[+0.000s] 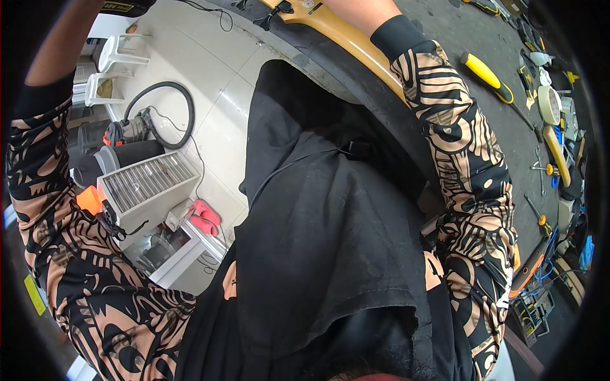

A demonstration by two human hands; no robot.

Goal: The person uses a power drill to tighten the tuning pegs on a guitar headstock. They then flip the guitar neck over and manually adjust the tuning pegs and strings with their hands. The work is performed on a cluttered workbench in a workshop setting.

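My left forearm rises at the left edge, its hand beyond the top of the frame, beside a black and yellow power tool (126, 7). My right forearm reaches over a long, glossy tan wooden piece (346, 47), and that hand is also cut off by the top edge. A black clamp-like fitting (270, 16) sits at the piece's upper end. The piece lies along the edge of a dark grey workbench (483, 133). A black apron (318, 235) covers my front.
At right lie a yellow-handled tool (483, 72), a tape roll (549, 105) and several other tools. On the tiled floor (213, 63) stand white plastic stools (121, 57), a vacuum (121, 132) with black hose and a slatted box (149, 178); red slippers (204, 218) lie nearby.
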